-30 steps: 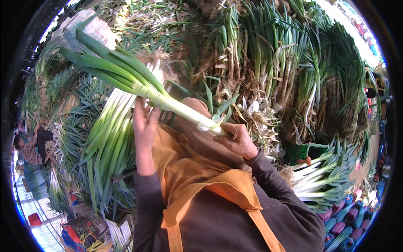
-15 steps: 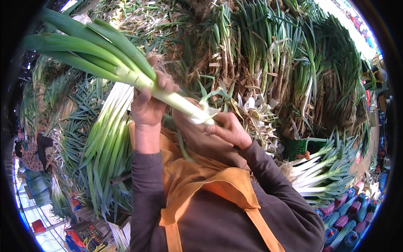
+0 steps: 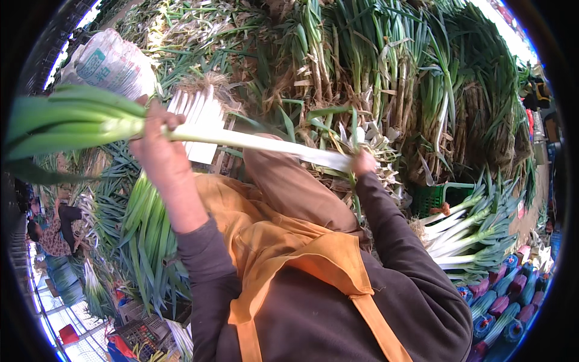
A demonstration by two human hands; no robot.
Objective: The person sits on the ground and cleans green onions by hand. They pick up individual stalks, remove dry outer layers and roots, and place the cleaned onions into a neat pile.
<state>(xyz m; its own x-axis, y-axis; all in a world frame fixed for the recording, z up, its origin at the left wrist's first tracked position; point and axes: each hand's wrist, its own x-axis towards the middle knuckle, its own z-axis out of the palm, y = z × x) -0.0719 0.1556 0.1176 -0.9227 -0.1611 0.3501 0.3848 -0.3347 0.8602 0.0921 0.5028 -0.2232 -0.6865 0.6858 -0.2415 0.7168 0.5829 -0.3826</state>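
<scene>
My left hand (image 3: 160,139) is wrapped round a leek (image 3: 232,139) where the white stem meets the green leaves, which spread out to the left. The stem stretches across in front of my knee, nearly level. My right hand (image 3: 363,161) is closed at the far right end, on a pale strip of leek skin (image 3: 325,158) that runs off the stem. Green leaf pieces stick out above and below that hand. Its fingertips are blurred. Beyond my left wrist, a row of clean white leeks (image 3: 202,114) lies with roots pointing away.
Untrimmed leeks (image 3: 386,66) lie heaped at the far right, with peeled scraps (image 3: 380,142) beside them. A green crate (image 3: 431,196) and trimmed leeks (image 3: 461,235) are at right, above wrapped bundles (image 3: 500,301). A white sack (image 3: 111,63) stands far left; another person (image 3: 51,232) is at left.
My hands have moved apart, the left one leftward and the right one rightward with the skin strip. The leek has swung from slanting to nearly level, uncovering the sack and the white leeks.
</scene>
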